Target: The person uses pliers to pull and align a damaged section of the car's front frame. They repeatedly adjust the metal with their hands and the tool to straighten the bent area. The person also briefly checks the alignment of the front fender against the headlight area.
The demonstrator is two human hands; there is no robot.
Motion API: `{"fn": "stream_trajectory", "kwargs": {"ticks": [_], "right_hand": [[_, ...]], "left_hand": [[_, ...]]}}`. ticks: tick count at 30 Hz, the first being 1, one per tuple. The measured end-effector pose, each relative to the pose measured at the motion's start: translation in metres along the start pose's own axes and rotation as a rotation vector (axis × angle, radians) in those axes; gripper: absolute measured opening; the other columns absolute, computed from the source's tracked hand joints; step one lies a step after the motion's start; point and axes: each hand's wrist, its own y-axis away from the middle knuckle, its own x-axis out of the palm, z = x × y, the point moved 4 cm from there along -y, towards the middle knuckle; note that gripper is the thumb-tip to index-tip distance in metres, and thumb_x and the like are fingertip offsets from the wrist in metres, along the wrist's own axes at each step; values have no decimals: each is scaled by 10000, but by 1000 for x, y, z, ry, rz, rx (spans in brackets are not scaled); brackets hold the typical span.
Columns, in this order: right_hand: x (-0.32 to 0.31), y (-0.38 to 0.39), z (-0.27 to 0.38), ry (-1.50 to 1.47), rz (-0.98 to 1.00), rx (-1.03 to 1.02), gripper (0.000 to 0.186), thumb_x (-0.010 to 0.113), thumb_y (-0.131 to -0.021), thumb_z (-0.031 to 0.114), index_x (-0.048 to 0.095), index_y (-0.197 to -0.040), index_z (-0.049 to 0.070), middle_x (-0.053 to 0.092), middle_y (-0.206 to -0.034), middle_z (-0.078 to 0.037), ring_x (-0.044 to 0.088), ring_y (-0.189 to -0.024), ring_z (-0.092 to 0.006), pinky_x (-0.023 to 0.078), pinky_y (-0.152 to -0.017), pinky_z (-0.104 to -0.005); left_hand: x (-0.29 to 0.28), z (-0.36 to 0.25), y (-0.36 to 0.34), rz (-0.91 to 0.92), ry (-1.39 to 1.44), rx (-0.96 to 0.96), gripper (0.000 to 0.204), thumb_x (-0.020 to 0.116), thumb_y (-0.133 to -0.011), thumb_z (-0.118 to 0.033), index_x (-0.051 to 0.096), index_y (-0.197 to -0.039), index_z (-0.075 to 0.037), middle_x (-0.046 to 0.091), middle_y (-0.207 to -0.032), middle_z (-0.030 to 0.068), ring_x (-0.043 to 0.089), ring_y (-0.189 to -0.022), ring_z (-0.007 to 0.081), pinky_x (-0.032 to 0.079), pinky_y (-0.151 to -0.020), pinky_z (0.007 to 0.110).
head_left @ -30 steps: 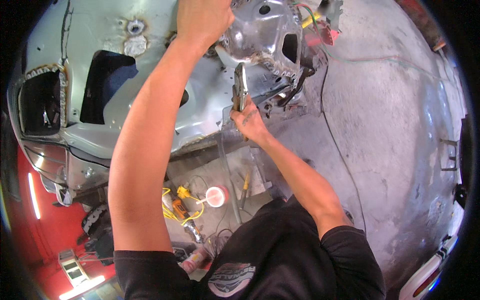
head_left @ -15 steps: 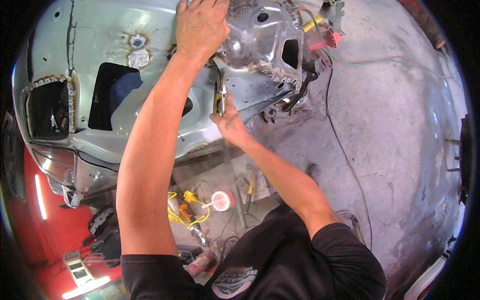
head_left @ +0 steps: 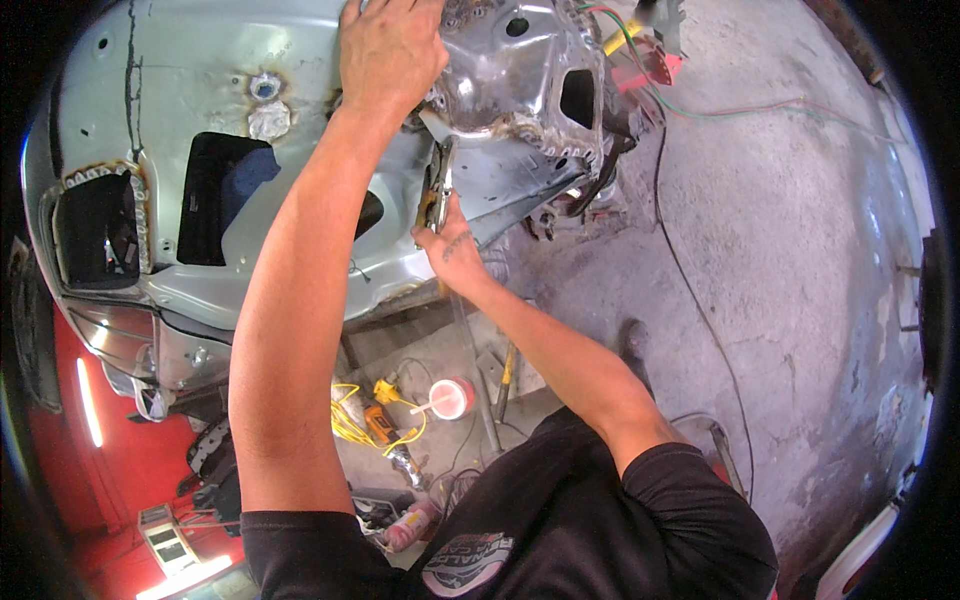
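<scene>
My left hand [head_left: 392,58] rests on the metal at the top, fingers bent a little and apart, beside a bare stamped steel bracket [head_left: 520,75] with welded edges. My right hand [head_left: 450,245] is closed on metal locking pliers [head_left: 437,180], whose top end meets the metal just below the bracket; whether the jaws grip it I cannot tell. Both are on a large pale grey car body panel [head_left: 215,60] with cut openings and burnt weld spots at the left. The right hand sits below and right of the left one, partly behind the pliers.
Below lie a yellow cord [head_left: 350,420], an orange power tool [head_left: 382,425], a white-rimmed tub [head_left: 452,398] and a yellow-handled tool [head_left: 506,380] on the concrete floor [head_left: 780,250]. A red-and-grey tool [head_left: 660,65] with hoses is at upper right; a red wall [head_left: 120,460] at lower left.
My right hand and the pliers have moved left, closer to my left forearm. My left hand sits a little lower in view, its fingers now showing, and has shifted slightly left.
</scene>
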Motion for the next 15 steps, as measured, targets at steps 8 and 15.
{"fn": "stream_trajectory", "kwargs": {"ticks": [8, 15], "right_hand": [[5, -1, -1, -28, -71, -36, 420, 629, -855, 123, 435, -1203, -8, 585, -936, -149, 547, -854, -243, 464, -805, -383], [12, -8, -7, -37, -58, 95, 385, 566, -846, 101, 372, -1151, -30, 572, -858, -198, 543, -798, -310, 454, -781, -451]], "left_hand": [[0, 1, 1, -39, 44, -6, 117, 601, -739, -60, 586, -855, -50, 604, -867, 139, 584, -893, 340, 436, -874, 476], [1, 2, 3, -69, 31, -13, 121, 582, -745, -60, 609, -862, -51, 618, -858, 133, 595, -884, 334, 436, -875, 476]]}}
